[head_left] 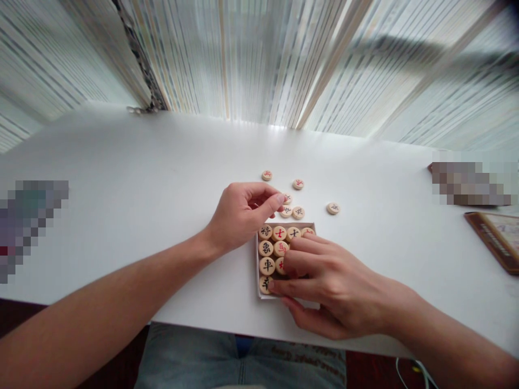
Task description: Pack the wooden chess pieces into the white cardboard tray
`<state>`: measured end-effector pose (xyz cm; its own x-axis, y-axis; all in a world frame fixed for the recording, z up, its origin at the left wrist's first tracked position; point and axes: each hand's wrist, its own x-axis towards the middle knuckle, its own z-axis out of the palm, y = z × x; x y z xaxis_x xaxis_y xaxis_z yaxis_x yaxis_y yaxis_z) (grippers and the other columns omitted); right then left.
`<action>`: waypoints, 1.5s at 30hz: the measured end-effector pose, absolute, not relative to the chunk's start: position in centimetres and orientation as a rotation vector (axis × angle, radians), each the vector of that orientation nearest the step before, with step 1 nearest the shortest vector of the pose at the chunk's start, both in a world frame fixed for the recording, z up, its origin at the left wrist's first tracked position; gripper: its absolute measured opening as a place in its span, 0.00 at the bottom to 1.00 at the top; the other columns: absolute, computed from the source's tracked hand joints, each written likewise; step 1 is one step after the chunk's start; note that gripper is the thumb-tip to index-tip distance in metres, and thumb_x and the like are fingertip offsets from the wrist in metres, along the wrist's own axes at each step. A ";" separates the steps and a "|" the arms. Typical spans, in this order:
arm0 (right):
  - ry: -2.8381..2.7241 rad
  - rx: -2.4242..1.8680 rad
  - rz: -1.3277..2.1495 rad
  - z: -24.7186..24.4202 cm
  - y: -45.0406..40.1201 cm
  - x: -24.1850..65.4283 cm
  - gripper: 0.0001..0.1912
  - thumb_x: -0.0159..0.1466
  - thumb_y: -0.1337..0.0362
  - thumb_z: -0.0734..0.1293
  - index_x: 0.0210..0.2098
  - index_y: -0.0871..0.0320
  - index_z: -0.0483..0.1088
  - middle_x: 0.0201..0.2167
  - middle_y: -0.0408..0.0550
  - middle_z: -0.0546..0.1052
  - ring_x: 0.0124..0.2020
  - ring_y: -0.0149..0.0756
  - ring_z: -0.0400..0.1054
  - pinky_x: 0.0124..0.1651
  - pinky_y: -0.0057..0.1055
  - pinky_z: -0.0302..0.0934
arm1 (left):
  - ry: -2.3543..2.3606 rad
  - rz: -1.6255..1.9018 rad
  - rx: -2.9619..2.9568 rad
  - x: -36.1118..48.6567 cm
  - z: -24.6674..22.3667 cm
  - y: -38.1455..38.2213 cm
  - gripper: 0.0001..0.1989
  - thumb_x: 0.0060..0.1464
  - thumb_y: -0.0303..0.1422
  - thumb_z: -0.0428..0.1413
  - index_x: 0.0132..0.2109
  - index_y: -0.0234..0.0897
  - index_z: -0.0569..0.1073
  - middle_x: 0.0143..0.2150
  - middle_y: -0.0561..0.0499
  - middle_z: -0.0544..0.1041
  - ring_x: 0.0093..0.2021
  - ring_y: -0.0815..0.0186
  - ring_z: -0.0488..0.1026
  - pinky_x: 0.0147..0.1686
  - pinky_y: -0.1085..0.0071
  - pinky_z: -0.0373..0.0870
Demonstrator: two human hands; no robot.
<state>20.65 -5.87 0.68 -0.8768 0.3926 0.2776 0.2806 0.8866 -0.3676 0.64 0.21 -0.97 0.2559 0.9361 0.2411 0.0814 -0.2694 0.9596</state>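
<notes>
My left hand (252, 215) reaches over the table just beyond the box, thumb and index finger pinched at the near edge of a Chinese chess piece (287, 198). A shallow open box (258, 275) holds several round wooden pieces in rows, with black or red characters facing up. My right hand (330, 281) lies over the box's right side and hides part of its contents. Its index fingertip touches a black-lettered piece (265, 284) in the near left corner, and the thumb is apart below it.
Loose pieces lie beyond the box, including a red-lettered one (266, 175), another red one (298, 184), and a black one (333, 208) farther right. A brown-edged flat case (497, 243) sits at right. Blurred-out items lie at both sides. A striped curtain (259, 65) borders the white table (121, 216).
</notes>
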 end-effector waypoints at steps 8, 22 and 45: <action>-2.266 -0.659 0.281 0.3 -3.9 22.1 0.09 0.68 0.72 0.67 0.41 0.61 0.81 0.26 0.48 0.78 0.27 0.37 0.66 0.32 0.36 0.61 | 1.009 1.167 1.598 0.2 -0.8 0.4 0.08 0.62 0.34 0.63 0.37 0.34 0.85 0.32 0.48 0.86 0.30 0.68 0.79 0.31 0.73 0.77; -1.863 -1.309 0.519 -2.9 0.7 24.8 0.10 0.65 0.60 0.74 0.41 0.59 0.85 0.29 0.47 0.80 0.26 0.32 0.64 0.29 0.32 0.59 | 1.178 1.160 1.827 -1.0 -1.9 2.2 0.08 0.60 0.34 0.66 0.43 0.35 0.86 0.37 0.46 0.88 0.36 0.63 0.84 0.38 0.69 0.79; -2.269 -1.316 0.496 -3.0 1.9 25.8 0.10 0.71 0.58 0.74 0.50 0.48 0.85 0.47 0.54 0.80 0.51 0.49 0.73 0.56 0.50 0.64 | 1.182 1.054 2.042 -0.9 -2.0 2.1 0.06 0.60 0.31 0.64 0.41 0.37 0.87 0.37 0.47 0.88 0.32 0.64 0.81 0.35 0.69 0.76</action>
<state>25.82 1.85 -3.02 -0.4313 0.8766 0.2133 0.7075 0.4753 -0.5229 -0.88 2.11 -2.04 0.3053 0.8841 0.3539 0.4524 -0.4616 0.7630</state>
